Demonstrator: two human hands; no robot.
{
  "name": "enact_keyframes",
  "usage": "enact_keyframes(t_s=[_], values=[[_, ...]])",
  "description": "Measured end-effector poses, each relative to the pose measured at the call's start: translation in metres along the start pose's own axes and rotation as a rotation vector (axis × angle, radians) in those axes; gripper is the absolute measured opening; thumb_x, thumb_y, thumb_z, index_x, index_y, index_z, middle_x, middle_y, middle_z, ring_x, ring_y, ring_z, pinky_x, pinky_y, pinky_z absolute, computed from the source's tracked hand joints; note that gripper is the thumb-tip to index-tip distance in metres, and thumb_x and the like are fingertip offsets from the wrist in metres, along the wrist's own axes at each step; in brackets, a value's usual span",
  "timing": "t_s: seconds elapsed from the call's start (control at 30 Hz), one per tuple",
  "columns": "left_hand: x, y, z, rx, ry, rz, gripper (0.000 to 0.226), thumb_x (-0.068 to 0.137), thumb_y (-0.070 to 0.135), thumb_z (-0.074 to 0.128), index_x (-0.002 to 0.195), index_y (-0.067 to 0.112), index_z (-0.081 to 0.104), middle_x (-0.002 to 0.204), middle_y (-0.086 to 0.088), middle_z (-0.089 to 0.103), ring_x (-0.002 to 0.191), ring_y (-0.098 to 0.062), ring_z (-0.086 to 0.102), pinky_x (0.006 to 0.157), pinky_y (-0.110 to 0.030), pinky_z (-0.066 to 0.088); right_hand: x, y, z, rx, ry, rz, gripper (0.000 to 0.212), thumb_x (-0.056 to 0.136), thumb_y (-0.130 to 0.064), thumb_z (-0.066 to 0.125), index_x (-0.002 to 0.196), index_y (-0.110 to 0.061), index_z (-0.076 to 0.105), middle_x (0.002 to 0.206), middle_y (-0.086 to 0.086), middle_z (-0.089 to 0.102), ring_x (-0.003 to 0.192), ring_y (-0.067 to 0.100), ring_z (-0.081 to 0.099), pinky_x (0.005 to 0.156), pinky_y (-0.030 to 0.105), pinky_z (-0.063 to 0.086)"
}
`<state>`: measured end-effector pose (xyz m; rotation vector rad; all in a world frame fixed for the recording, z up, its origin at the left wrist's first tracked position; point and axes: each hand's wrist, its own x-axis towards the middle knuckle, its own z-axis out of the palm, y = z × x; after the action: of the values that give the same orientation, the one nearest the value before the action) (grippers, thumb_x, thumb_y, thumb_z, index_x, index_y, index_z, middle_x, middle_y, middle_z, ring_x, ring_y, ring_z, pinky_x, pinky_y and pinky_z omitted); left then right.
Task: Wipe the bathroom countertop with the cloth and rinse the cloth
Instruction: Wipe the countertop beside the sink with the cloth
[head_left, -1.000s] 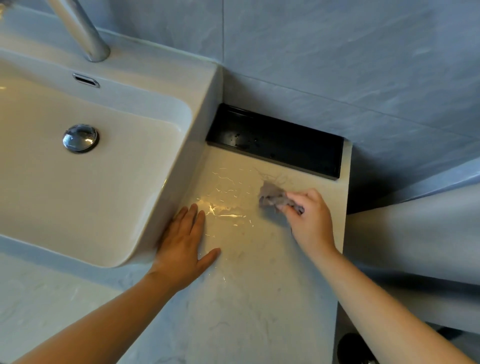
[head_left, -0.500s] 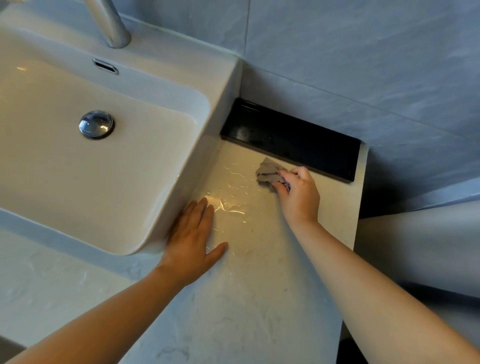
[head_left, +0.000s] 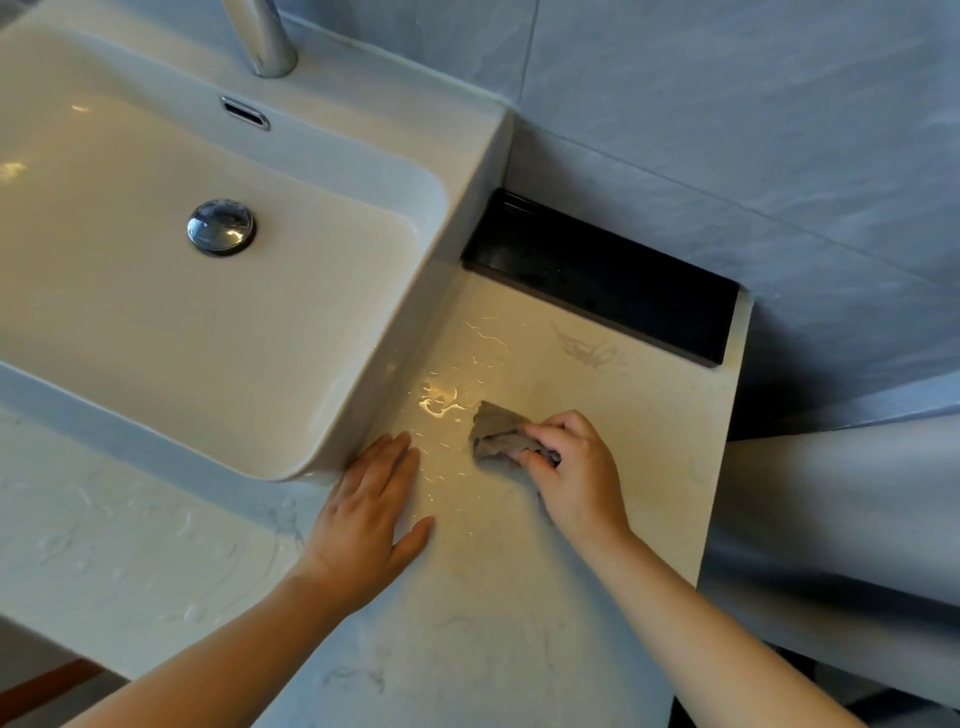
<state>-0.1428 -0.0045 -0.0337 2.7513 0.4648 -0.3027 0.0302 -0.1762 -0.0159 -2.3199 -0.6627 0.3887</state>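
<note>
Wiping is under way: the right hand (head_left: 574, 470) presses a crumpled grey cloth (head_left: 497, 431) onto the pale desk (head_left: 519, 597) just right of the white sink (head_left: 470, 171), its fingers (head_left: 545, 434) clenched around the cloth's near end. Beads and streaks of water (head_left: 441, 402) glisten just left of and beyond the cloth, so wiping looks unfinished and rinsing is not yet begun. The bunched cloth's long axis runs left-and-far, its free end pointing toward the sink, while the left hand (head_left: 366, 512) lies flat, fingers released, beside the sink's near corner.

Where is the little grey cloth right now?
The crumpled grey cloth is bunched in the right hand on the pale marble countertop, right of the white sink, beside the wet patch.
</note>
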Motion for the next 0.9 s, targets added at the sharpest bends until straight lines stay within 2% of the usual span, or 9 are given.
enact_keyframes(t_s=[0.07,0.2,0.33,0.43,0.5,0.63,0.8,0.9], values=[[0.000,-0.001,0.000,0.011,0.013,0.006,0.075,0.089,0.064,0.031,0.147,0.016,0.032,0.155,-0.003,0.028,0.142,-0.021,0.024,0.112,-0.039,0.021,0.016,-0.004,-0.014,-0.004,0.071,-0.006,0.029,0.085,-0.018,0.069,0.113,-0.014,0.069,0.097,-0.005,0.054,0.079,0.006,0.051,0.068,0.010,0.043],[-0.001,0.000,0.000,0.025,0.034,0.025,0.074,0.088,0.062,0.034,0.145,0.013,0.036,0.152,-0.005,0.033,0.141,-0.023,0.029,0.112,-0.041,0.023,0.075,-0.010,-0.031,-0.085,0.202,-0.035,0.030,0.088,-0.023,0.066,0.116,-0.014,0.068,0.098,-0.003,0.051,0.083,0.007,0.047,0.064,0.001,0.033],[0.001,0.001,0.001,0.025,0.053,0.024,0.074,0.088,0.061,0.036,0.143,0.013,0.039,0.150,-0.006,0.036,0.139,-0.024,0.033,0.112,-0.042,0.023,0.121,-0.006,-0.017,-0.162,0.237,0.021,0.031,0.090,-0.027,0.063,0.119,-0.015,0.066,0.099,-0.002,0.050,0.085,0.012,0.049,0.060,0.007,0.027],[0.001,-0.001,0.001,0.024,0.069,0.037,0.073,0.088,0.061,0.037,0.143,0.012,0.039,0.150,-0.006,0.037,0.139,-0.024,0.033,0.113,-0.042,0.023,0.126,-0.002,0.002,-0.189,0.258,0.057,0.030,0.091,-0.025,0.063,0.119,-0.015,0.066,0.103,0.002,0.053,0.091,0.019,0.054,0.068,0.018,0.037],[0.000,-0.002,0.002,0.022,0.079,0.048,0.073,0.088,0.060,0.037,0.143,0.012,0.039,0.150,-0.007,0.037,0.139,-0.023,0.032,0.114,-0.041,0.023,0.119,-0.002,0.009,-0.170,0.277,0.050,0.030,0.090,-0.024,0.063,0.118,-0.015,0.066,0.103,0.001,0.053,0.092,0.018,0.053,0.071,0.020,0.039],[0.000,-0.003,0.003,0.006,0.096,0.052,0.072,0.089,0.059,0.037,0.143,0.012,0.038,0.150,-0.007,0.037,0.139,-0.023,0.032,0.113,-0.040,0.027,0.090,-0.009,0.016,-0.156,0.217,-0.034,0.030,0.088,-0.023,0.067,0.117,-0.017,0.066,0.102,0.000,0.053,0.090,0.012,0.048,0.072,0.019,0.038],[0.000,-0.003,0.003,-0.001,0.094,0.050,0.073,0.089,0.059,0.036,0.144,0.012,0.037,0.151,-0.007,0.035,0.140,-0.023,0.030,0.113,-0.042,0.026,0.044,-0.016,0.025,-0.151,0.135,-0.097,0.032,0.082,-0.018,0.071,0.114,-0.015,0.068,0.103,0.001,0.055,0.088,0.016,0.054,0.069,0.021,0.042],[-0.001,-0.003,0.002,0.014,0.094,0.050,0.073,0.089,0.059,0.036,0.144,0.012,0.037,0.151,-0.006,0.036,0.140,-0.022,0.030,0.114,-0.038,0.024,0.021,-0.018,0.025,-0.122,0.039,-0.093,0.034,0.083,-0.018,0.070,0.117,-0.015,0.067,0.104,-0.001,0.054,0.088,0.014,0.054,0.072,0.018,0.043]])
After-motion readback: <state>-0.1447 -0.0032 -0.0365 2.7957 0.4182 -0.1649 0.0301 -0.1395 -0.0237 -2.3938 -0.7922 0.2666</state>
